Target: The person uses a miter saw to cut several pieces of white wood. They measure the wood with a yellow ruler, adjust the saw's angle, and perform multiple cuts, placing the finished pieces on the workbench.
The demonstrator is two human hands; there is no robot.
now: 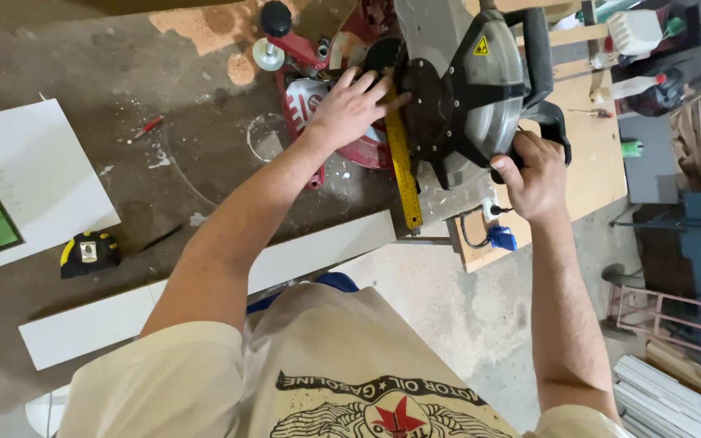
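A person leans over a dusty grey workbench (83, 65). At its far right corner stands a big chop saw with a red base and a grey and black round blade cover (456, 89).

The left hand (350, 105) lies flat, fingers spread wide, on the red base of the saw. Its fingertips touch a long yellow metal ruler (403, 174). The ruler lies next to the blade cover and points toward the near edge of the bench. The hand presses down and grips nothing.

The right hand (533, 178) is curled tight around the black handle (549, 122) on the right side of the saw.

A long white flat board (196, 292) lies along the near edge of the bench. A yellow and black tape measure (89, 253) sits just behind it, near the left end. A white square panel (34, 182) with green strips lies at the left edge. A small red screwdriver (148, 126) lies in the middle of the bench.
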